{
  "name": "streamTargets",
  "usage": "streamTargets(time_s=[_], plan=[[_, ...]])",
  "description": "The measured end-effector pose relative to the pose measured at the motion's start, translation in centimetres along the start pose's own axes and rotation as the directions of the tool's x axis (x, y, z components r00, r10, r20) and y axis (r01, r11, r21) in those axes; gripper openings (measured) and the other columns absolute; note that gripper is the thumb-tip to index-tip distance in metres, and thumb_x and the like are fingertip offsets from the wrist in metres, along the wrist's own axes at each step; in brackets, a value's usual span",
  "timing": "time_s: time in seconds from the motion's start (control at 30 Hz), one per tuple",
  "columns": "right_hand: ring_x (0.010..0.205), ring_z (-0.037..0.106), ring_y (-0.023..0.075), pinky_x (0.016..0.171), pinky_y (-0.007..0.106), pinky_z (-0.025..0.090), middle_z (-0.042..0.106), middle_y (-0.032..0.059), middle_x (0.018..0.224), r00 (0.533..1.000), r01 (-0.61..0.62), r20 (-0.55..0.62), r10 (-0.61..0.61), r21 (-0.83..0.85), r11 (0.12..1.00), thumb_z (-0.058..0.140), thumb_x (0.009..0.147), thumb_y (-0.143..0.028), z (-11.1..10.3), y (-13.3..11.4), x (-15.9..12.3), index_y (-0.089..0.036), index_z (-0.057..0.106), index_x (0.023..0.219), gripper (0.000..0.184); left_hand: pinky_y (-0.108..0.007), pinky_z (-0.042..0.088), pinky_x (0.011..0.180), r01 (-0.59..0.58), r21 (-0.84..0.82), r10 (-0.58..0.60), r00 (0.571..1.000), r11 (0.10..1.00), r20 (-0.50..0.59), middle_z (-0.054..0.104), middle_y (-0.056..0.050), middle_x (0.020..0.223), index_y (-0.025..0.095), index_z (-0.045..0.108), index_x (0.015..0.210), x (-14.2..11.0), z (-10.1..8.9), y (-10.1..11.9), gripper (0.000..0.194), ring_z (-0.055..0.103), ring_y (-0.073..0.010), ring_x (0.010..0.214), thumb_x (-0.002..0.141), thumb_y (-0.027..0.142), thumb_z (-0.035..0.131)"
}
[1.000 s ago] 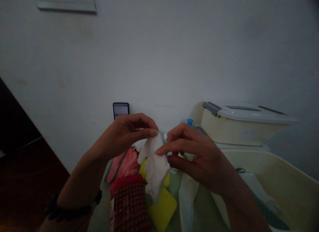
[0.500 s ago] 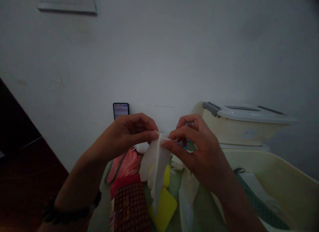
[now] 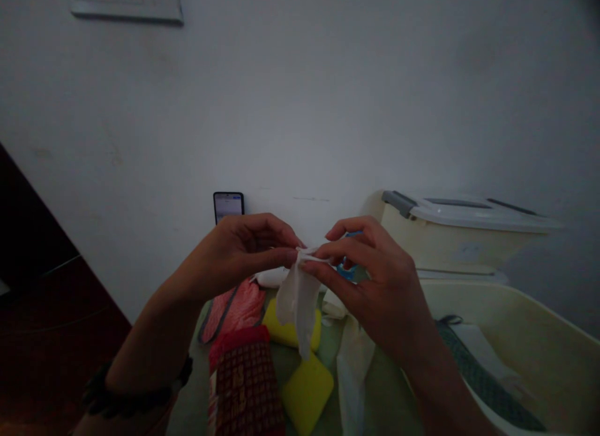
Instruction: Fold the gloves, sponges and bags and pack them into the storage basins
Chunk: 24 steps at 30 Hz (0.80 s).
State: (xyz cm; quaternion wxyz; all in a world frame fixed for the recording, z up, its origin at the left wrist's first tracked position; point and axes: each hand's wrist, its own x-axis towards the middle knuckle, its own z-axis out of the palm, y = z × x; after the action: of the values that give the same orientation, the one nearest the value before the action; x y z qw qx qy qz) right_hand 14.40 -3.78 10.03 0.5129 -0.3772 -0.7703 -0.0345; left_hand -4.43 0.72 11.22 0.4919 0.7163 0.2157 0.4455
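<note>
Between my two hands hangs a thin white disposable glove [image 3: 302, 305], its loose end drooping over the table. My left hand [image 3: 250, 245] pinches the glove's top edge between thumb and fingers. On the other side, my right hand [image 3: 370, 261] grips that same edge, thumb below and index finger above. Below it lie two yellow sponges [image 3: 307, 392], the upper one partly covered by the glove. A second pale glove [image 3: 354, 373] rests on the table to their right. To their left are a dark red checked packet [image 3: 246, 386] and a pink cloth [image 3: 237, 311] with grey edging.
A phone [image 3: 229, 206] leans against the white wall. On the right stands an open cream bin [image 3: 553, 323] with a green textured item [image 3: 487, 380] inside. Behind it is a lidded box [image 3: 469, 242]. A blue item [image 3: 347, 270] shows partly behind my right hand.
The hanging part of the glove has become shorter and gathered higher towards my fingers, uncovering more of the upper yellow sponge. Both hands stay almost in place.
</note>
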Motion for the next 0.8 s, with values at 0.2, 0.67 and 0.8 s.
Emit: streamTargets(time_s=[0.2,0.67,0.8], plan=[[0.068,0.055,0.0078,0.061,0.022,0.047,0.055,0.0032,0.092,1.000,-0.011,0.010,0.011,0.008,1.000,0.072,0.075,-0.024,-0.02,-0.05,-0.09,-0.016,0.070,0.079,0.009,-0.010,0.053,0.071,-0.025,0.007,0.025,0.997,1.000,0.070,0.073,0.002,0.080,0.018,0.071,0.081,-0.23,-0.12,0.12,0.014,0.067,-0.0064,0.076,0.077,0.006,0.066],[0.067,0.060,0.0075,0.063,0.019,0.047,0.063,-0.0020,0.075,0.989,-0.103,0.120,0.092,0.089,0.991,0.065,0.080,-0.021,-0.43,-0.15,-0.07,-0.015,0.061,0.085,0.008,-0.009,0.051,0.067,-0.053,0.033,0.052,0.998,0.998,0.037,0.070,0.002,0.077,0.016,0.068,0.080,-0.30,-0.23,0.13,0.013,0.065,-0.0049,0.072,0.076,0.003,0.066],[0.066,0.061,0.0071,0.062,0.018,0.047,0.064,-0.0038,0.071,0.983,-0.120,0.157,0.100,0.124,0.985,0.062,0.082,-0.022,-0.49,-0.31,-0.06,-0.016,0.060,0.082,0.006,-0.011,0.051,0.069,-0.079,0.016,0.078,0.997,0.997,0.027,0.068,0.001,0.079,0.015,0.066,0.082,-0.33,-0.09,0.08,0.011,0.064,-0.0063,0.074,0.078,0.005,0.064]])
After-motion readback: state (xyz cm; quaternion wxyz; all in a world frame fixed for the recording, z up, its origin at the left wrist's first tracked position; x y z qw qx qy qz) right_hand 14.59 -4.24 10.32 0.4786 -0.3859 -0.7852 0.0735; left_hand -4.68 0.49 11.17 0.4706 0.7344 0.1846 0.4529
